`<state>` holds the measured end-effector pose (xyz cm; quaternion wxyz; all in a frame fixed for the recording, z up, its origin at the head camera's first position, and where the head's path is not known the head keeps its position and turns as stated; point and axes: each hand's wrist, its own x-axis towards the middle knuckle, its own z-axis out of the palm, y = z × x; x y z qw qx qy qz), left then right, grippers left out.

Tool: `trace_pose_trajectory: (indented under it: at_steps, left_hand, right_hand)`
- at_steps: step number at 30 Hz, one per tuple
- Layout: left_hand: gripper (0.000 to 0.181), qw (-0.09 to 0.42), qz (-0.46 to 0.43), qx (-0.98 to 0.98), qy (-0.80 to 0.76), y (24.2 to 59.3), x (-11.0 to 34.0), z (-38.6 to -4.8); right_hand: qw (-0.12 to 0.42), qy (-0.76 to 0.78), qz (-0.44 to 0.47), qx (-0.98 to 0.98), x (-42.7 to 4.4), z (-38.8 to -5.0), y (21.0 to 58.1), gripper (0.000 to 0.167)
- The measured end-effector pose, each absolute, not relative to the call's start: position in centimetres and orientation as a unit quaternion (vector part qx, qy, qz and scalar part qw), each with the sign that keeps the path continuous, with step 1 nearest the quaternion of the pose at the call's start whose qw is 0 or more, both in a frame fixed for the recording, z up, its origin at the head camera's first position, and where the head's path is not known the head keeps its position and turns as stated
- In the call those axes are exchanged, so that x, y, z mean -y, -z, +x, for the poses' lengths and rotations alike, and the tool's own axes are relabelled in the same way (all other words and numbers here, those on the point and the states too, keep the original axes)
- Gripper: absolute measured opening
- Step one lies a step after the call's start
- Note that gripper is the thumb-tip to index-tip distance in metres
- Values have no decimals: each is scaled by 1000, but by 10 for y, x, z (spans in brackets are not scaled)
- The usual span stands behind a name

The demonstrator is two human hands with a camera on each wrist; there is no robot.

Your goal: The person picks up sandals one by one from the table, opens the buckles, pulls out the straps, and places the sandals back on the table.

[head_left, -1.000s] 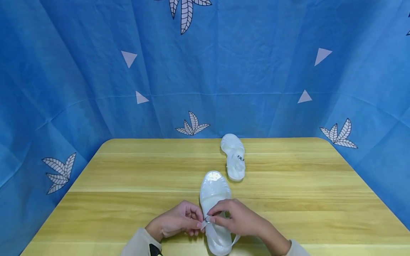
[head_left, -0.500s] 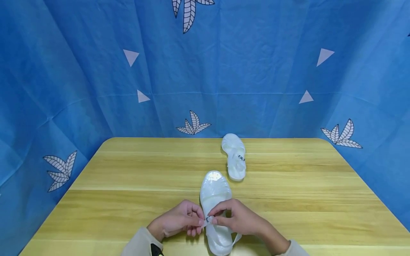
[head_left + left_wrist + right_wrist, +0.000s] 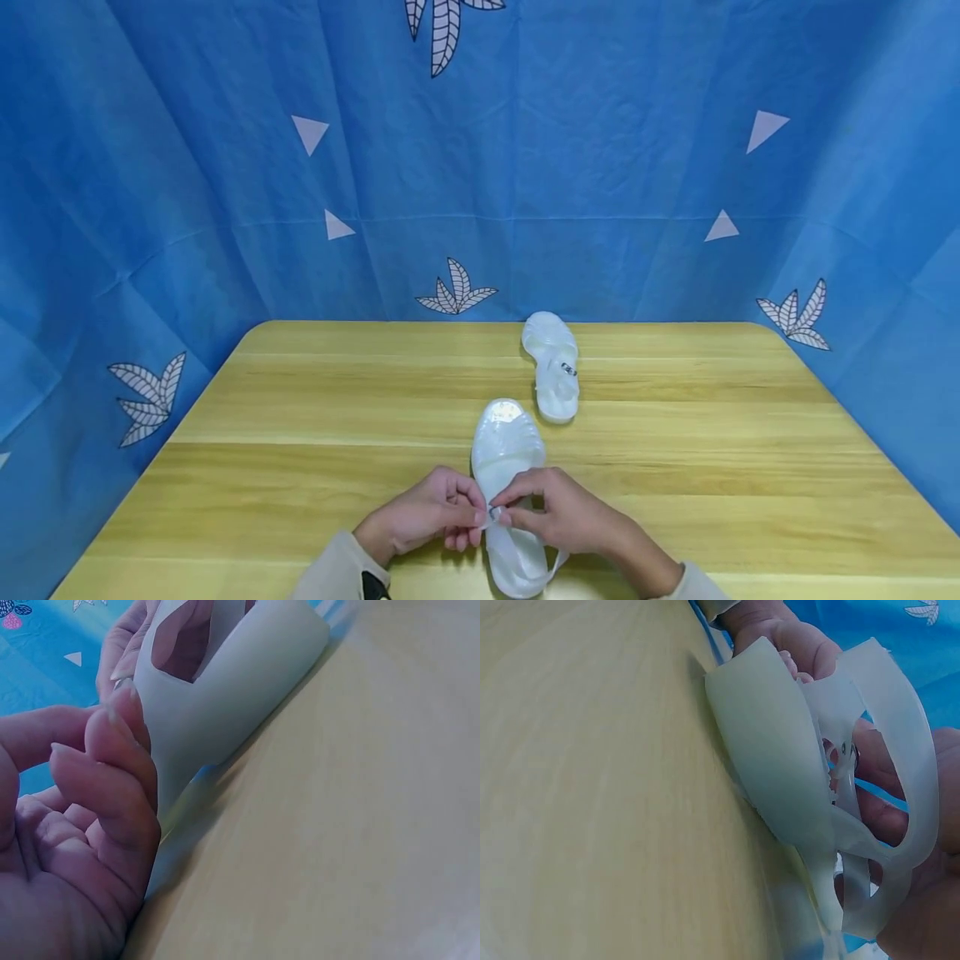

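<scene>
A whitish translucent sandal (image 3: 507, 442) lies on the table near its front edge, toe pointing away. At its left side my left hand (image 3: 431, 512) pinches the end of the thin strap between thumb and forefinger. From the right, my right hand (image 3: 562, 510) pinches the strap's small metal buckle (image 3: 493, 514) over the sandal. The right wrist view shows the sandal's heel (image 3: 769, 742) and looped straps beside the buckle (image 3: 846, 750). Curled fingers of my left hand (image 3: 82, 802) stand beside the sandal (image 3: 225, 690) in the left wrist view; the pinched strap end is mostly hidden there.
A second whitish sandal (image 3: 556, 392) with a buckle lies farther back, slightly right, near the table's rear edge. The wooden table (image 3: 300, 400) is bordered behind and at both sides by a blue patterned cloth (image 3: 585, 167).
Both hands keep their hold at the buckle. My left hand has moved slightly right, closer to the buckle and my right fingertips. The whole view has shifted a little.
</scene>
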<state>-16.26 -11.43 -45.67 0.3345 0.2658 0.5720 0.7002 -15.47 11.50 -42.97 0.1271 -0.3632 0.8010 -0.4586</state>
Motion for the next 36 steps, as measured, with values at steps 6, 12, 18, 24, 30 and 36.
trace_pose_trajectory:
  at_steps: [6, 12, 18, 24, 30, 36]
  left_hand:
    - [35, 326, 250, -580, -703, 454, 110, -161]
    - [31, 318, 234, -585, -709, 450, 107, -160]
    - [3, 323, 227, -570, -721, 450, 104, -159]
    - [21, 318, 228, -570, -722, 448, 105, -158]
    - [6, 342, 212, -582, -707, 447, 105, -159]
    - [6, 345, 198, -600, -695, 447, 104, -159]
  right_hand:
    - [115, 450, -361, -808, -117, -155, 428, 23]
    - [107, 442, -361, -814, -117, -156, 425, 20]
    - [104, 436, -364, -817, -116, -156, 424, 20]
    - [98, 451, -382, -801, -115, -156, 424, 22]
    - [70, 462, -390, -794, -115, -156, 427, 17]
    - [74, 461, -367, -805, -113, -154, 428, 16]
